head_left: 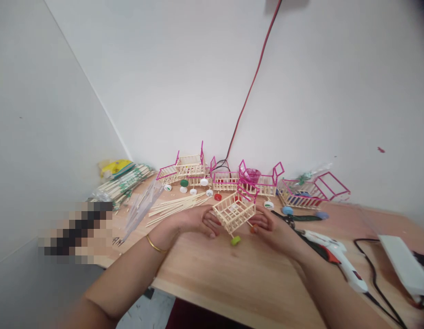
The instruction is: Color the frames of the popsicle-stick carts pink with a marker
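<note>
The stick cart [237, 223] sits between two parted hands: the left hand [207, 222] at its nine o'clock, the right hand [269, 225] near three; whether either grips, I can't tell. Light, even support should spare the green wheel [235, 241] at six.

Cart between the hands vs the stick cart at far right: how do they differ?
Support: the held cart is between the left hand and right hand; the far-right cart stands on the table.
Wheels: the held cart shows a lime-green wheel and an orange wheel; the far-right cart shows blue wheels.

Shared: pale stick bodies, magenta sticks at one end.
</note>
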The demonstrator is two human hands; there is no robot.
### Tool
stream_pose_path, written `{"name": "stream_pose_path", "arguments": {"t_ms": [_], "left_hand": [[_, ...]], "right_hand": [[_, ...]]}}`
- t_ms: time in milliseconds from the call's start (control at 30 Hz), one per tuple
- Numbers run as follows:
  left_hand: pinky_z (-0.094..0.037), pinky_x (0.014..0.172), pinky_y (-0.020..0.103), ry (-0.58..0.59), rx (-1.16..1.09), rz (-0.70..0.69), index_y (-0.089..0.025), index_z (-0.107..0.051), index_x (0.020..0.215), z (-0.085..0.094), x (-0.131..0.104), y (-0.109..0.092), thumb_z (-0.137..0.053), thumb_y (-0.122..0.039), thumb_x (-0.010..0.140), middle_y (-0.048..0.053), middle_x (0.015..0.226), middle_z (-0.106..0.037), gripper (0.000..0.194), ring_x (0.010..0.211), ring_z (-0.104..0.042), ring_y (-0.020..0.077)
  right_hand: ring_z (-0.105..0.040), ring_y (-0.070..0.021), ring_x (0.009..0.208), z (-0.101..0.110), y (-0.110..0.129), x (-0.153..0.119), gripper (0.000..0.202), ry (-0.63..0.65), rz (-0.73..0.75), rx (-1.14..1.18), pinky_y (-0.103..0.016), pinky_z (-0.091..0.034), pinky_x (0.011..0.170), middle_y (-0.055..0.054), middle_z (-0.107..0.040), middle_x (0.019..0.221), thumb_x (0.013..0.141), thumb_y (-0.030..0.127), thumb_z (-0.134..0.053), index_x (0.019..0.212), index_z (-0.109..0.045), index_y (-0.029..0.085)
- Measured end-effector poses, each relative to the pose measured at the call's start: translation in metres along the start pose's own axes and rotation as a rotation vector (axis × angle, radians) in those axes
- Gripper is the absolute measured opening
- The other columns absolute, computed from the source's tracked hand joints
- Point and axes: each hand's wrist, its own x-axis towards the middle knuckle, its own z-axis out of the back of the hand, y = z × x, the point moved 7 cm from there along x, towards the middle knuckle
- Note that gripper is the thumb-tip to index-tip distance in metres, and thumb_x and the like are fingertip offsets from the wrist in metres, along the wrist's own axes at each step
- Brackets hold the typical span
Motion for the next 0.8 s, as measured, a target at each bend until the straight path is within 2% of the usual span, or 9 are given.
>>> {"name": "stream_pose_path", "arguments": {"t_ms": [100, 200, 300, 400, 567, 800], "left_hand": [[-0.057, 0.076, 0.034, -0.006, -0.020, 0.002, -0.023, -0.049, 0.129, 0.002, 0.001, 0.003, -0.091, -0.012, 0.051, 0.014, 0.118, -0.064, 0.088, 0.089, -0.071, 0.0205], [-0.057, 0.076, 0.033, -0.002, -0.018, -0.001, -0.022, -0.051, 0.128, 0.001, 0.000, 0.002, -0.090, -0.011, 0.050, 0.013, 0.117, -0.065, 0.087, 0.089, -0.071, 0.0203], [-0.056, 0.074, 0.032, 0.023, -0.005, 0.011, -0.023, -0.055, 0.126, -0.004, -0.003, -0.001, -0.091, -0.013, 0.051, 0.012, 0.117, -0.066, 0.084, 0.089, -0.071, 0.0199], [-0.056, 0.069, 0.030, 0.023, -0.021, 0.056, -0.022, -0.056, 0.125, -0.008, -0.006, -0.002, -0.090, -0.017, 0.054, 0.012, 0.117, -0.066, 0.079, 0.084, -0.071, 0.0193], [-0.055, 0.067, 0.031, 0.036, -0.044, 0.123, -0.021, -0.061, 0.119, -0.014, -0.008, 0.002, -0.091, -0.019, 0.052, 0.009, 0.108, -0.069, 0.074, 0.080, -0.071, 0.0200], [-0.055, 0.068, 0.031, 0.032, -0.044, 0.137, -0.021, -0.061, 0.118, -0.015, -0.007, 0.003, -0.092, -0.023, 0.050, 0.005, 0.100, -0.071, 0.075, 0.079, -0.071, 0.0204]], "right_hand": [[-0.063, -0.0212, 0.113, 0.003, -0.002, 0.001, 0.057, -0.013, 0.046, -0.039, -0.043, -0.050, 0.098, -0.010, -0.064, 0.118, 0.077, 0.029, -0.065, 0.130, -0.044, 0.024], [-0.063, -0.0224, 0.113, 0.013, -0.004, 0.001, 0.054, -0.118, 0.082, -0.188, -0.045, -0.049, 0.100, -0.010, -0.065, 0.118, 0.078, 0.028, -0.064, 0.129, -0.047, 0.023], [-0.065, -0.0244, 0.104, 0.024, -0.002, -0.001, 0.050, -0.239, 0.095, -0.362, -0.046, -0.051, 0.095, -0.010, -0.067, 0.111, 0.077, 0.030, -0.065, 0.125, -0.052, 0.022], [-0.067, -0.0234, 0.088, 0.028, 0.000, -0.002, 0.045, -0.284, 0.086, -0.447, -0.043, -0.055, 0.083, -0.008, -0.068, 0.099, 0.078, 0.032, -0.064, 0.121, -0.054, 0.021], [-0.068, -0.0214, 0.083, 0.028, -0.005, -0.002, 0.039, -0.304, 0.085, -0.398, -0.039, -0.057, 0.078, -0.006, -0.068, 0.094, 0.080, 0.031, -0.064, 0.117, -0.054, 0.022], [-0.070, -0.0218, 0.088, 0.028, -0.010, 0.003, 0.034, -0.321, 0.136, -0.369, -0.040, -0.059, 0.082, -0.008, -0.070, 0.097, 0.079, 0.031, -0.064, 0.111, -0.058, 0.021]]}}
